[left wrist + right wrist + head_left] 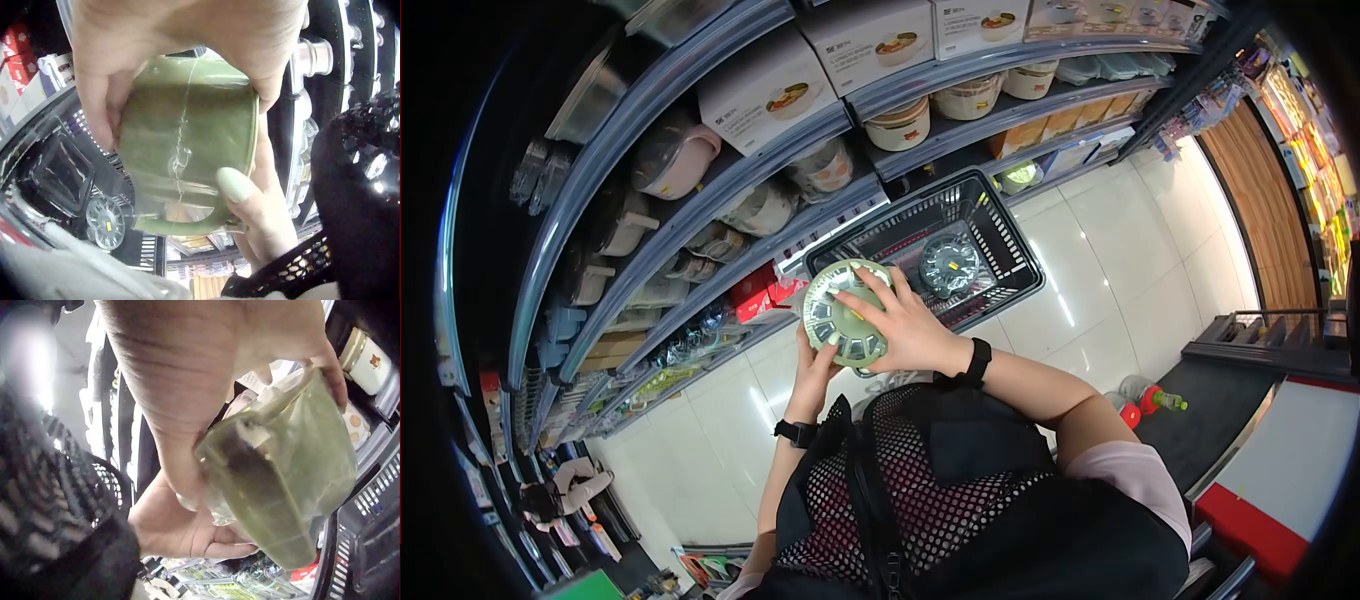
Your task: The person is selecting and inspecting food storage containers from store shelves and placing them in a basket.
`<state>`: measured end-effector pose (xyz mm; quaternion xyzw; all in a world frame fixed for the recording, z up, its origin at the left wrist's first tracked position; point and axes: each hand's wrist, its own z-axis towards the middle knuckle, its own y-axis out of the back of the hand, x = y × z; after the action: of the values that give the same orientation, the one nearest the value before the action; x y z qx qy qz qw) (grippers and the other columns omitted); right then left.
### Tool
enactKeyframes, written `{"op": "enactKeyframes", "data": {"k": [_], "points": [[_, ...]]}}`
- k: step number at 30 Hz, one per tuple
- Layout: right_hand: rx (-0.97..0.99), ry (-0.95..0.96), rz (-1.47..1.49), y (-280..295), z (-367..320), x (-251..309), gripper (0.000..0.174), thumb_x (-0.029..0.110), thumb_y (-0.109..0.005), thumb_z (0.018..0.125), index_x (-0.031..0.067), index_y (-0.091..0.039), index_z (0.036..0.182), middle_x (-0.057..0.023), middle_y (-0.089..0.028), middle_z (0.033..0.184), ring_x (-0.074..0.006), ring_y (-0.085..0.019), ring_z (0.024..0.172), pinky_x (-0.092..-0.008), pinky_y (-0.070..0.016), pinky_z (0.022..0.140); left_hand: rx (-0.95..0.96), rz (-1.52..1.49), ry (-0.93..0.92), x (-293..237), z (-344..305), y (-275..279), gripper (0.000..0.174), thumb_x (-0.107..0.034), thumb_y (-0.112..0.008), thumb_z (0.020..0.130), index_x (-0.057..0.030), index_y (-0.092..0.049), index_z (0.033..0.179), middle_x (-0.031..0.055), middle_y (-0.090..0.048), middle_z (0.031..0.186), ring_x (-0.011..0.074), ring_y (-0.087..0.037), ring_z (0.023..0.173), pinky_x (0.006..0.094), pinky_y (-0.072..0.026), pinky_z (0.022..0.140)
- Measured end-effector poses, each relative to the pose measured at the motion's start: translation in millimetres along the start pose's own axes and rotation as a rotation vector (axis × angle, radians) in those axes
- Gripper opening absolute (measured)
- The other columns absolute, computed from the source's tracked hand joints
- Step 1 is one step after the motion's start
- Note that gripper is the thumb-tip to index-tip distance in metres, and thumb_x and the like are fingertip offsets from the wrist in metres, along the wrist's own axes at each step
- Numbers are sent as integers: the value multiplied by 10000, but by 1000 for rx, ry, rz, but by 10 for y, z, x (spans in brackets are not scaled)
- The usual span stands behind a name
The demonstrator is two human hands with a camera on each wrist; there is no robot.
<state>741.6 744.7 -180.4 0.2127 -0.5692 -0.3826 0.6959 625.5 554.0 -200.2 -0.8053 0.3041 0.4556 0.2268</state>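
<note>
A round, pale green lidded container [822,287] in clear plastic wrap is held up in front of the chest, overlapping the near left end of the basket. Its lid has clear panels set in a ring. My right hand [918,328] grips it from above, fingers spread over the lid. Low on its near left side, my left hand [808,378] holds it, partly hidden behind it. In the left wrist view the wrapped green wall [187,125] shows between the hands, with a seam in the film.
A black shopping basket [1022,238] stands on the tiled floor [1090,260], holding a dark round wrapped container [950,266]. Shelves [780,160] with boxes and pots run along the left and far side. Bottles with red [1128,410] lie on a dark surface at right.
</note>
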Motion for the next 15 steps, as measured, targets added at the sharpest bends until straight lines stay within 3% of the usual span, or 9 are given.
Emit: {"op": "enactKeyframes", "data": {"k": [2,4,5,9,11,15], "points": [[-49,15,34,31,22,-105,1057,311,-838,590,193,-293,1489,-229,-261,1507,-563,-271,1307,-557,-336,1075,-23,-7,-24,-55,33,25,779,-245,-554,963,-135,-32,1531,157,-420,1410,263,-538,1205,383,-528,915],[-22,-68,397,53,-30,-353,1024,332,-819,639,153,-279,1491,-247,-312,1477,-499,-325,1318,-509,-345,1084,-135,46,-22,-108,4,43,786,-203,-584,944,-99,-68,1528,167,-516,1312,240,-596,1107,358,-531,883],[-64,-55,324,14,-62,-512,989,343,-811,675,126,-282,1481,-272,-345,1450,-449,-389,1304,-478,-357,1082,-187,138,-16,-122,0,57,803,-187,-601,934,-79,-72,1528,168,-584,1222,220,-627,1023,334,-527,848],[182,-548,62,-41,-377,-1200,977,395,-819,686,109,-297,1461,-289,-392,1399,-462,-453,1257,-465,-406,1044,-308,167,-37,-84,-99,208,797,-194,-623,921,-75,-110,1519,167,-571,1244,223,-619,1037,336,-527,849],[211,-773,-91,-217,-537,-1642,1044,413,-846,637,124,-282,1467,-293,-418,1363,-469,-488,1216,-452,-432,1026,-400,47,-19,-11,-201,304,790,-221,-629,919,-83,-128,1514,173,-517,1311,241,-593,1102,363,-523,896],[144,-1062,-8,-546,-665,-2546,1238,428,-893,513,100,-209,1491,-299,-406,1358,-444,-517,1193,-442,-452,1012,-494,-20,56,138,-484,374,770,-270,-613,932,-95,-138,1512,181,-444,1381,275,-533,1197,402,-515,927]]}}
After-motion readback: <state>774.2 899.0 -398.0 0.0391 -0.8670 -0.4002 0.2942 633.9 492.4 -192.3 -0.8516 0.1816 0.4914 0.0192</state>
